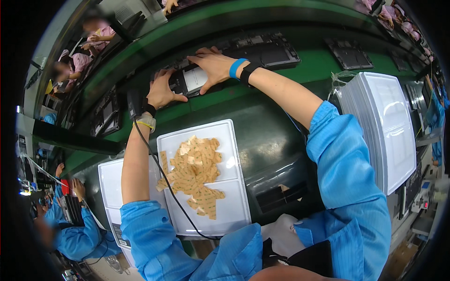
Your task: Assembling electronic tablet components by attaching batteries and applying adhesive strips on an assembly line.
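Note:
A dark flat electronics housing (179,85), open with its inner parts showing, lies on the green belt at the far side of the bench. A whitish rectangular panel (195,80) sits in it. My left hand (162,90) grips the housing's left end, thumb on the near edge and fingers at the far edge. Around its right part my right hand (213,69) spans in the same way, thumb near and fingers far. Parts of the housing are hidden under both hands. Nearer to me, a white tray (239,196) holds a heap of tan adhesive strips (196,168) with green marks.
Other dark housings lie along the belt, one (276,49) right beside my hand, another (349,54) farther right, one (107,112) at left. A stack of white trays (386,126) stands at right. A black cable (161,171) hangs from my left wrist across the tray.

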### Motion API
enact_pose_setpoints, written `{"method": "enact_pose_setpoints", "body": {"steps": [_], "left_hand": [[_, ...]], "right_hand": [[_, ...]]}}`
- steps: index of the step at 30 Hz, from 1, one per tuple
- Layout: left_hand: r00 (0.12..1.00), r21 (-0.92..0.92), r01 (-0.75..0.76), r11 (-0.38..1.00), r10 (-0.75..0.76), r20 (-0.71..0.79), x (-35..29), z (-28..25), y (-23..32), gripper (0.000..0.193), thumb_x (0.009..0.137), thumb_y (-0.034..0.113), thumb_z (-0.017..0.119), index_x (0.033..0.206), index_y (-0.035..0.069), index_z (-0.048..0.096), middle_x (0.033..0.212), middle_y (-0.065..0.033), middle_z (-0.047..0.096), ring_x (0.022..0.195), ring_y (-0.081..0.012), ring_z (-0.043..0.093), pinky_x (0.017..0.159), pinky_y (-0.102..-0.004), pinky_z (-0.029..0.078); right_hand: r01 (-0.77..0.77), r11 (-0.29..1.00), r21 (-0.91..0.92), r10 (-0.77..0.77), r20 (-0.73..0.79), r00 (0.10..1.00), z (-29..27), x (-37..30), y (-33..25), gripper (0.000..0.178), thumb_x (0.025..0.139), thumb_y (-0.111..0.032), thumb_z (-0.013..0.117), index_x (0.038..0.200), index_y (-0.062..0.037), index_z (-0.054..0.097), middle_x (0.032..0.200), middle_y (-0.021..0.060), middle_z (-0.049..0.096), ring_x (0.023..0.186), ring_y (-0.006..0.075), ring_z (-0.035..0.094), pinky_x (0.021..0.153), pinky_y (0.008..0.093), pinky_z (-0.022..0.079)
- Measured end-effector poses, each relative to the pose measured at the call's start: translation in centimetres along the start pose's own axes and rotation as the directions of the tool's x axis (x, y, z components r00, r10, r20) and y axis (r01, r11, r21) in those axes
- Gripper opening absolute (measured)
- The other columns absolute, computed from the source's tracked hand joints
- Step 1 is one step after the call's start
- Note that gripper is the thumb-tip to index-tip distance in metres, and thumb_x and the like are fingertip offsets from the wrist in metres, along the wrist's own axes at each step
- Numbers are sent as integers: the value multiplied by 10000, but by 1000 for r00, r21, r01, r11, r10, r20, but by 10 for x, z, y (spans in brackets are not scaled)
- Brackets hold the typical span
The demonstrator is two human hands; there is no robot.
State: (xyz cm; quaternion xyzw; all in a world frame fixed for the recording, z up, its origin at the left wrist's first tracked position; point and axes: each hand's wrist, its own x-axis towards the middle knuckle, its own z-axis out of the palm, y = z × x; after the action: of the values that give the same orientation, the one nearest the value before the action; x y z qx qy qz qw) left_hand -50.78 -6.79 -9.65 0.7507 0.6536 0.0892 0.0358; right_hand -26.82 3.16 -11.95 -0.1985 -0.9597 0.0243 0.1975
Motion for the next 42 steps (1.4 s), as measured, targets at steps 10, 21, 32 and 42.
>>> {"method": "enact_pose_setpoints", "body": {"steps": [10, 21, 32, 42], "left_hand": [[999, -31, -10, 999, 11, 34, -6, 21, -41, 1264, 525, 683, 889, 1536, 76, 432, 1651, -223, 264, 1540, -406, 201, 1229, -562, 202], [870, 290, -104, 951, 228, -436, -29, 82, -67, 937, 827, 720, 641, 1398, -17, 547, 1481, -233, 511, 1365, -393, 493, 1135, -504, 375], [999, -217, 14, 976, -22, -37, -179, -71, 53, 693, 1021, 427, 574, 1515, -22, 387, 1350, -281, 604, 1225, -415, 604, 1035, -415, 480], [862, -127, 502, 855, -484, 152, -500, -137, 13, 998, 585, 241, 957, 1475, 132, 519, 1552, -230, 436, 1444, -414, 405, 1184, -438, 349]], "right_hand": [[31, 999, -12, -29, 120, 992, -1, -2, -9, 1105, 723, -603, 815, 1504, 43, 376, 1447, 349, 474, 1450, 443, 347, 1198, 536, 271], [190, 968, -162, -202, -57, 978, 44, -6, -19, 851, 949, -553, 607, 1401, 148, 438, 1440, 338, 483, 1372, 452, 446, 1183, 482, 324], [121, 951, -286, -79, 152, 985, 50, 3, -26, 796, 1000, -517, 531, 1485, 95, 377, 1540, 310, 403, 1465, 428, 356, 1213, 477, 282], [25, 767, 641, -186, 185, 965, -96, -33, -122, 431, 1007, -304, 635, 1293, 19, 644, 1165, 162, 730, 1046, 240, 709, 943, 346, 545]]}}
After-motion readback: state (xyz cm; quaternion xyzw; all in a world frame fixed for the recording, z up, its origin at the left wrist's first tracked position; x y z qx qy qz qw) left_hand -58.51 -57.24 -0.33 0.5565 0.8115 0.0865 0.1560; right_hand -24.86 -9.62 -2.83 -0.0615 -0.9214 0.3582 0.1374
